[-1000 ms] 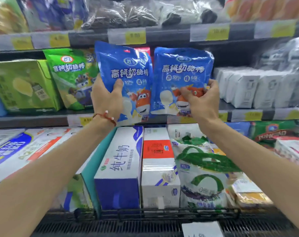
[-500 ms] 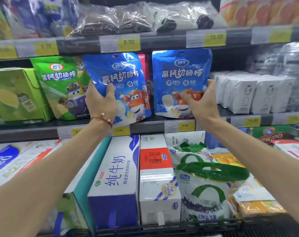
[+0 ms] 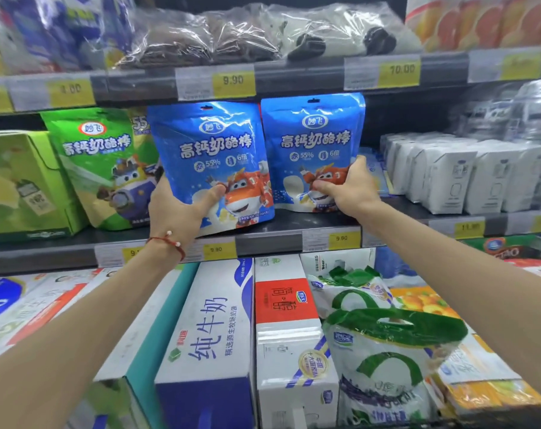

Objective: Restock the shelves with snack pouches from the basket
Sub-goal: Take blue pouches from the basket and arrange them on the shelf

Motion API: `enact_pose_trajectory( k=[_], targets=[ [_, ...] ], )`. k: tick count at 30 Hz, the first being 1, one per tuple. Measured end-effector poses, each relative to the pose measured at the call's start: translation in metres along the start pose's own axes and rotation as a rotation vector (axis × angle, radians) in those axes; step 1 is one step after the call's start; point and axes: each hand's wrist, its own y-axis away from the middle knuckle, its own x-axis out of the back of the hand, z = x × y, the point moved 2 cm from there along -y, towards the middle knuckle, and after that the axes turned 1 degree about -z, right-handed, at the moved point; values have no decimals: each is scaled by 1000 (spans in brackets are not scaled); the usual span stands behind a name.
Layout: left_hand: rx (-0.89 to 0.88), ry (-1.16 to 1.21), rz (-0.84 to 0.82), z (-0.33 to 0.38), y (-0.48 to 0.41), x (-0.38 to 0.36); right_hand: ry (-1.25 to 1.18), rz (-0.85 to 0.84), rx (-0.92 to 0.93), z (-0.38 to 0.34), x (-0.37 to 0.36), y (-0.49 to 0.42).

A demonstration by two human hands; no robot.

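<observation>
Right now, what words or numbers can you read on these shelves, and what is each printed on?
"高钙奶酪棒", "55%", "6倍": left blue pouch, gripped by the left hand.
"高钙奶酪棒", "55%", "6倍": right blue pouch, gripped by the right hand.
"高钙奶酪棒": green pouch.
"9.90": upper price tag.
"10.00": next price tag.
"9.90": lower price tag.
"纯牛奶": milk carton.
Other tags and fine print: too blurred to read.

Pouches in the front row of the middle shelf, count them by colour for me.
Blue: 2, the left blue pouch held by the left hand, the right blue pouch by the right hand
Green: 1, the green pouch
Total: 3; pouches behind are partly hidden and not counted.
</observation>
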Motion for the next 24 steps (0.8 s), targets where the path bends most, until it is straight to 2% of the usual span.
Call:
enact_pose_trajectory(
  k=[10,24],
  targets=[
    [18,8,6,-13,-2,-4,156,20,-1,10,-20,-37],
    [78,-15,-19,-6,5,-3,167,-1,-63,5,-26,-40]
  ],
)
